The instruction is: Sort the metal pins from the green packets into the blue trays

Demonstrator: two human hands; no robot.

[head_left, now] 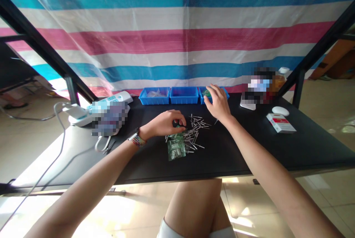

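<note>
Left hand: curled over the upper end of the green packet; whether the fingers grip it cannot be told.
Green packet [176, 150]: small, see-through and shiny, pale pieces showing inside, lying flat on the black desk [146, 164] below the left hand [166, 122].
Metal pins [196, 123]: thin, silvery, straight, strewn in a crisscross heap beside the packet.
Right hand [219, 103]: thumb and fingers apart, over the rightmost blue tray [202, 100], where something green shows.
</note>
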